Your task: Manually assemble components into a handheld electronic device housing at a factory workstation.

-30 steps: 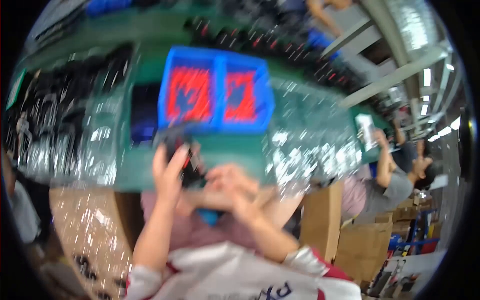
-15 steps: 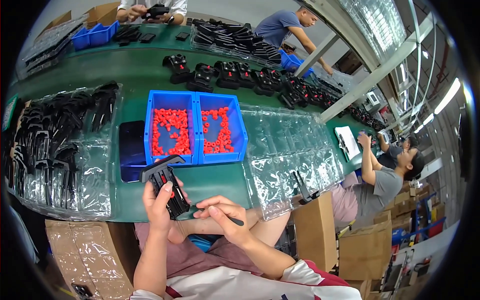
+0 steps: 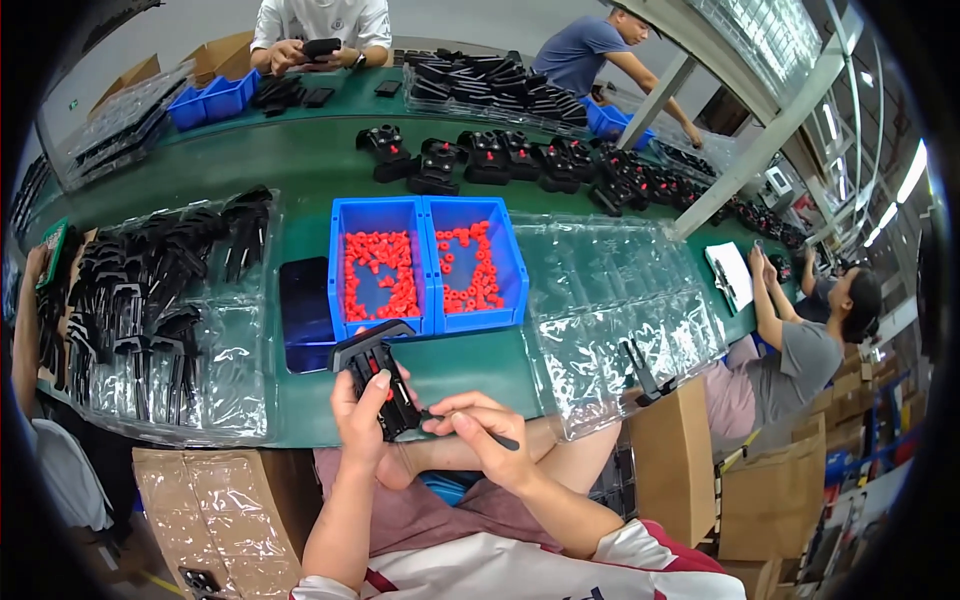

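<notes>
My left hand (image 3: 362,415) is closed round a black plastic bracket (image 3: 397,405) with a wide, hooked top and small red pieces on its face. The bracket is held tilted just above the table's front edge. In my right hand (image 3: 482,432), fingers pinch a slim dark grey hand tool (image 3: 505,441); its exact kind cannot be made out. The tool points left at the lower side of the bracket, and whether its tip touches is unclear. Beyond my hands stand two joined blue bins, a left bin (image 3: 335,250) and a right bin (image 3: 515,265), with small red plastic parts (image 3: 380,262) inside.
Black brackets (image 3: 130,290) fill much of a clear tray (image 3: 235,400) on the left. A dark flat panel (image 3: 305,300) lies beside the bins. The right clear tray (image 3: 610,290) bears one black part (image 3: 648,372). Black assemblies (image 3: 485,155) line the back; co-workers sit around.
The view has swung left, so the scene sits farther right in the picture. A co-worker's arm now shows at the left edge. Both hands keep their holds, with little change between them.
</notes>
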{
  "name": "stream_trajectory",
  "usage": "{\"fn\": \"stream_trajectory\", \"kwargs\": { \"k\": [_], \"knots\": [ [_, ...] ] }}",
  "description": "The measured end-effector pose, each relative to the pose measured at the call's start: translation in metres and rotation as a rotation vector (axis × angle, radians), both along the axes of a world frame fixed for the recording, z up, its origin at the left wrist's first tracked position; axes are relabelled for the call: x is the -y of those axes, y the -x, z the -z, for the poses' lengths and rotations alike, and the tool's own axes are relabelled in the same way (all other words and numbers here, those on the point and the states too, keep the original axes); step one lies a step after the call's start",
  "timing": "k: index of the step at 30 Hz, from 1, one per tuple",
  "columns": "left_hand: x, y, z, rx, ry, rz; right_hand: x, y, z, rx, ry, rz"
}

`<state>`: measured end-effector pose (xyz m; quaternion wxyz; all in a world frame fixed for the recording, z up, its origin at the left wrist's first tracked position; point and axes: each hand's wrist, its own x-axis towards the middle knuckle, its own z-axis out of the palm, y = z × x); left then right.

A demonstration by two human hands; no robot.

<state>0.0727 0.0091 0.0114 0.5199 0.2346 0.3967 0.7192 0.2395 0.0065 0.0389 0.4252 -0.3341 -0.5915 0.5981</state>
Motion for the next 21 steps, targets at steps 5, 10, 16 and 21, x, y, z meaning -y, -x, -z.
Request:
{"fn": "stream_trajectory", "kwargs": {
  "k": [5, 10, 16, 21],
  "knots": [
    [0.002, 0.003, 0.005, -0.042, 0.011, 0.014, -0.004, 0.004, 0.008, 0.034, 0.01, -0.035],
    [-0.01, -0.003, -0.004, -0.017, 0.03, 0.076, 0.001, -0.004, -0.008, -0.004, -0.036, 0.062],
    [-0.01, 0.004, 0.006, -0.046, 0.005, 0.071, -0.003, 0.005, 0.003, -0.003, 0.047, 0.08],
    [-0.007, 0.003, 0.004, -0.023, -0.02, 0.078, -0.002, 0.007, 0.006, -0.015, -0.021, 0.054]
  ]
}}
